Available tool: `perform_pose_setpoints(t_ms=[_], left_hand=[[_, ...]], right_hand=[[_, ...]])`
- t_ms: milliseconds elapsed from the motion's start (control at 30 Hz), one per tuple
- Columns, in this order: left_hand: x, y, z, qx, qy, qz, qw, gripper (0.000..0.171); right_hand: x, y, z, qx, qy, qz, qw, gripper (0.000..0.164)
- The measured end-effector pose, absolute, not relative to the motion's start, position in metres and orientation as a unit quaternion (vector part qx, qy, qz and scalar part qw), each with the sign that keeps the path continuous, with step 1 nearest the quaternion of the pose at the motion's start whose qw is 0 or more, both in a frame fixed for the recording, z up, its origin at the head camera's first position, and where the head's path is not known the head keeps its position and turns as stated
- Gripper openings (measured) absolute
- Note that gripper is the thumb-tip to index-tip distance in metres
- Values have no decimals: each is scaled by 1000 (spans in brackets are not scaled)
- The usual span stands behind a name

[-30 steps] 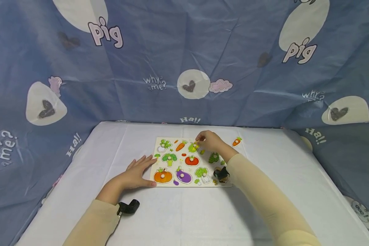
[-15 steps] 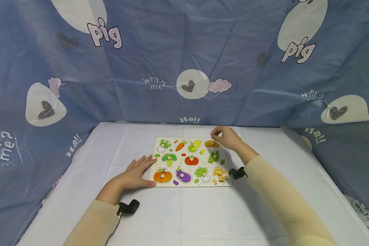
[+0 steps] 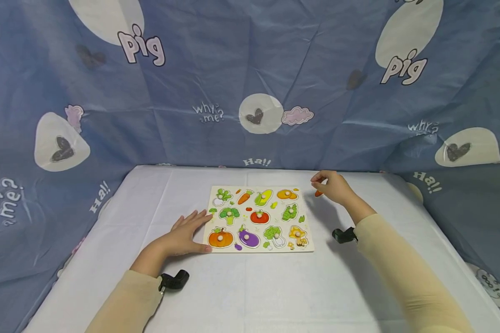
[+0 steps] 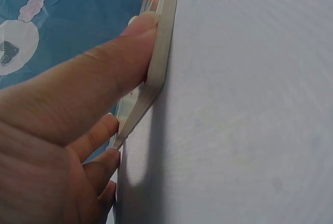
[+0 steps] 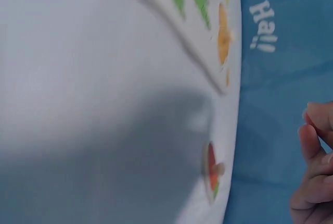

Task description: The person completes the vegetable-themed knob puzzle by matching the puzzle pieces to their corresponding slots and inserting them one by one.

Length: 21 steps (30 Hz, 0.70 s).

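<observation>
A white vegetable knob-puzzle board (image 3: 309, 244) lies on the table in the head view, with several vegetables on it. My left hand (image 3: 186, 237) rests at its left end, fingers spread; in the left wrist view the thumb of the left hand (image 4: 88, 86) lies along the board's edge. My right hand (image 3: 334, 187) hovers right of the board, above a loose carrot piece (image 3: 318, 194) that it partly covers. In the right wrist view, thumb and forefinger of the right hand (image 5: 315, 169) are close together with nothing seen between them, apart from the carrot piece (image 5: 212, 173).
A tomato (image 3: 260, 217), an eggplant (image 3: 250, 239) and a pumpkin (image 3: 220, 239) are among the knobbed pieces on the board. No knob shows on the carrot picture (image 3: 244, 198). A blue printed cloth (image 3: 183, 143) hangs behind the white-covered table (image 3: 233, 291).
My right hand has moved rightward from the corn, past the potato, to above the loose carrot piece. The left hand and the board stay where they were.
</observation>
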<state>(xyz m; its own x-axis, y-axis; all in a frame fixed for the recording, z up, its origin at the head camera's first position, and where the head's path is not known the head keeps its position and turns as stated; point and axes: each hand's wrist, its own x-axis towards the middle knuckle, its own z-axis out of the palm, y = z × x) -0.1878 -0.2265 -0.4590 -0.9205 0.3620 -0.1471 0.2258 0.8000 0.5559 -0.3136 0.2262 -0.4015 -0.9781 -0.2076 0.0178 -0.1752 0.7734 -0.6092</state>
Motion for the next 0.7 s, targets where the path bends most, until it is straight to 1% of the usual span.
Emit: perform_pose_setpoints(t_ms=[267, 467, 700], left_hand=[[-188, -226, -458, 157, 941, 273, 122, 105], [-187, -225, -457, 160, 941, 273, 124, 103], [-187, -226, -458, 158, 942, 271, 123, 103]], right_hand=[[-321, 248, -418, -72, 939, -334, 47, 21], [-327, 258, -434, -64, 939, -334, 41, 19], [-332, 260, -442, -63, 937, -340, 43, 20]])
